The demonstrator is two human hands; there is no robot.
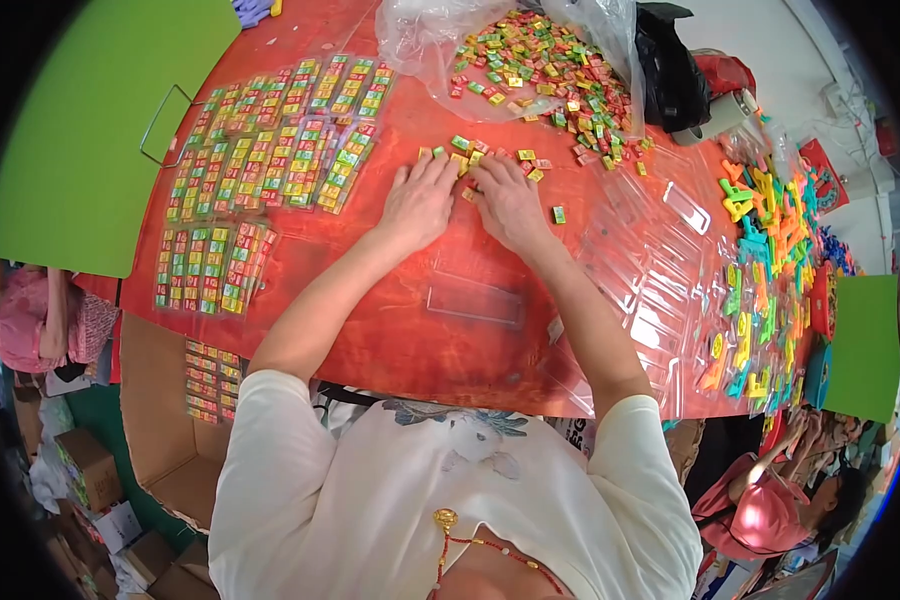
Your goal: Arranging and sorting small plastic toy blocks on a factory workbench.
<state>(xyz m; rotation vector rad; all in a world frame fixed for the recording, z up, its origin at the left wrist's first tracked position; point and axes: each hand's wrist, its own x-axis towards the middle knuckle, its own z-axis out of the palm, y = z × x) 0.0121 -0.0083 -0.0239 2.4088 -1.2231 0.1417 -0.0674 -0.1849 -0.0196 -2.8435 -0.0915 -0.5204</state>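
My left hand (419,204) lies on the red table with its fingers stretched out, the tips touching a loose cluster of small red, yellow and green boxes (460,143). Beside it, my right hand (513,205) reaches over the same cluster, fingers spread and pointing away from me. What lies right under the fingertips is partly hidden. One green and yellow little box (559,214) sits apart, right of my right hand. Between my forearms rests a transparent plastic tray (475,301), flat on the table.
Filled trays (266,150) stand in rows at the left. A plastic bag (410,45) spills many small boxes at the back. Stacked transparent trays (660,275) lie right, beside colourful plastic toy pieces (760,215). A cardboard box (155,420) is below left. Other people sit at both sides.
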